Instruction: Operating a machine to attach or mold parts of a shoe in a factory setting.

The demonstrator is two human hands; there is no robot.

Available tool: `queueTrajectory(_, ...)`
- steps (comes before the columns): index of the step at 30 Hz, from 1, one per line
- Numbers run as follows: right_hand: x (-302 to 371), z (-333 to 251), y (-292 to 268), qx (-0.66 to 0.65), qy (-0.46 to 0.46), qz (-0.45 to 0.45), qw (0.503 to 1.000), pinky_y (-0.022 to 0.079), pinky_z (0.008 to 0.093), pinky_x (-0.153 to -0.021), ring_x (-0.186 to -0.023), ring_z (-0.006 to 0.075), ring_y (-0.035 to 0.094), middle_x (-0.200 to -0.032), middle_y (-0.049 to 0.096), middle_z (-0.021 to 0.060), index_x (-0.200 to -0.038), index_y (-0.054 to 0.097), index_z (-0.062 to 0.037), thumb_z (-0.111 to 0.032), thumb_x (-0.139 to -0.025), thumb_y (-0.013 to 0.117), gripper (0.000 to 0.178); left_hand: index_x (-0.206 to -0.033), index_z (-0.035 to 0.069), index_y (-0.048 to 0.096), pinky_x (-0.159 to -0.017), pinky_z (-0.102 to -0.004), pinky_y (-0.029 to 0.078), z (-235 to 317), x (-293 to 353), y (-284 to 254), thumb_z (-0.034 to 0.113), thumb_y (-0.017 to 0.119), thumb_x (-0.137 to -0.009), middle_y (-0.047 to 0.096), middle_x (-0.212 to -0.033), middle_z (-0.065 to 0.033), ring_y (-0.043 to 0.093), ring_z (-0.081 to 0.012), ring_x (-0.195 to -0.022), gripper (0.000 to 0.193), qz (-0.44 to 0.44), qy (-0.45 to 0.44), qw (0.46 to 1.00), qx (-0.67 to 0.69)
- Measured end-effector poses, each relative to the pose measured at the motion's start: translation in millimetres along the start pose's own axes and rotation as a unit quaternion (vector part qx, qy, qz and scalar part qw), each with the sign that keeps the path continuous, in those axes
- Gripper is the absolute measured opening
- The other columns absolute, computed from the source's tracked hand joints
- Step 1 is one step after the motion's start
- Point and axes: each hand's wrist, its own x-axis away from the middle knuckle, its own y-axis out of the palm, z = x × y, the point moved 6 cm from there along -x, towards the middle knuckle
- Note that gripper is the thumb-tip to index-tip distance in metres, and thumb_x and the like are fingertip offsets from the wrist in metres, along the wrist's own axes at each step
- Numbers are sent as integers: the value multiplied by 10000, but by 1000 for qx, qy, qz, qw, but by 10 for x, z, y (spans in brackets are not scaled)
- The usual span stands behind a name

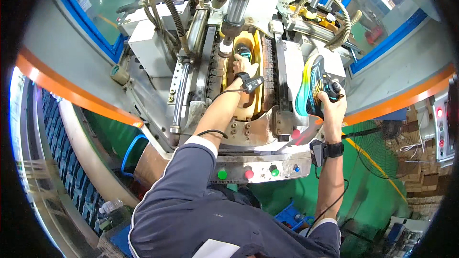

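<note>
My right hand (333, 105) holds a sports shoe (311, 88) at the machine's right side. The shoe's sole runs from yellow to teal, its upper is dark, and my fingers close around its dark opening. My left hand (245, 67) reaches deep into the machine's middle, between yellow pads (258, 74). Its fingers are curled against a dark piece with a teal edge (244, 48); the hand partly covers that piece, so its kind is unclear. Just left of these fingers, a metal press rod (234, 16) comes down to a white tip (225, 48).
Metal cylinders (184, 93) and ribbed hoses (165, 0) flank the pads. An orange-edged guard (71, 93) curves around the machine. Coloured buttons (248, 174) line the front panel. A wire fan cage (382, 150) stands at right. Cables hang from both my forearms.
</note>
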Motion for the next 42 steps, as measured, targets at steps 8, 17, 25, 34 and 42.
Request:
queueTrajectory(8, -964, 320, 883, 88, 23, -113, 989, 524, 319, -746, -793, 215, 659, -914, 681, 160, -954, 603, 44, -247, -657, 765, 446, -1015, -45, 612, -692, -336, 541, -365, 452, -455, 197, 757, -769, 661, -935, -101, 654, -215, -795, 375, -203, -15, 926, 318)
queueTrajectory(17, -897, 637, 3002, 347, -14, -260, 901, 545, 409, -816, -959, 398, 668, -976, 688, 255, -1089, 610, 59, -294, -686, 747, 554, -1309, -39, 504, -986, -339, 443, -988, 3027, -2920, 61, 752, -769, 612, -1209, -98, 587, -190, -1078, 603, -114, 0, 968, 225)
queueTrajectory(25, -520, 881, 3529, 366, -1, -194, 910, 533, 479, -838, -950, 391, 673, -1026, 670, 256, -1188, 404, -31, -244, -781, 676, 533, -1253, -23, 531, -897, -309, 479, -1936, 4249, -3518, -14, 654, -796, 626, -1143, -90, 606, -170, -1002, 474, 167, -85, 948, 257)
queueTrajectory(34, 2416, -326, 1999, -13, -318, -439, 840, 517, 374, -713, -807, 312, 643, -975, 650, 159, -1061, 643, -24, -27, -844, 617, 219, -1176, -19, 556, -822, -277, 489, -2148, 4811, -2992, 94, 736, -801, 634, -1058, -55, 587, -123, -917, 431, 277, -187, 880, 339)
queueTrajectory(42, 3802, 1141, 2506, 40, -439, -565, 697, 484, 428, -846, -961, 328, 587, -1004, 619, 112, -1044, 632, -90, -75, -800, 608, 246, -1122, -65, 556, -805, -324, 495, -2645, 5782, -2322, 180, 794, -729, 654, -969, -118, 608, -169, -899, 521, 411, -234, 820, 323)
